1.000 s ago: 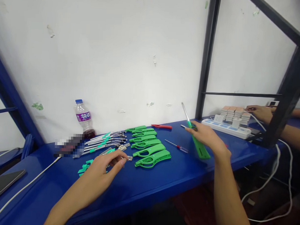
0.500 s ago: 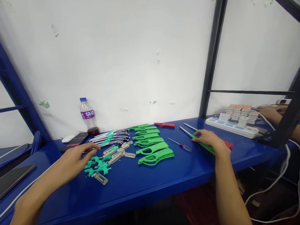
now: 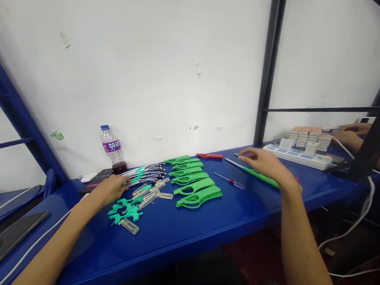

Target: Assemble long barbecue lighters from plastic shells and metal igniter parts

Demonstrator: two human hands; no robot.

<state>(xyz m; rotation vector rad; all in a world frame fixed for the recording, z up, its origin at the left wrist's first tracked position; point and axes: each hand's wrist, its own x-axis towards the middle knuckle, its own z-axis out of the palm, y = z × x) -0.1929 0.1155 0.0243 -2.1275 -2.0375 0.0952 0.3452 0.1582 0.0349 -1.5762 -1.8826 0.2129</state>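
Observation:
My left hand (image 3: 112,189) reaches to the near ends of a bundle of metal rods with green fittings (image 3: 143,171), fingers curled on one of them. Beside it lie clear plastic pieces (image 3: 149,195) and small green parts (image 3: 125,209). My right hand (image 3: 264,164) hovers with fingers spread just above a long green lighter (image 3: 260,177) that lies flat on the blue bench (image 3: 180,233). A row of green handle shells (image 3: 191,180) sits between my hands.
A small red-handled screwdriver (image 3: 230,182) and a red tool (image 3: 208,156) lie near the shells. A drink bottle (image 3: 111,148) and phone (image 3: 97,178) stand at the back left. A power strip (image 3: 298,156), stacked boxes (image 3: 308,136) and another person's hands (image 3: 352,135) are at the right.
My right hand laid the green lighter down on the bench and lifted off it with fingers spread. My left hand moved from the clear pieces back to the metal rods.

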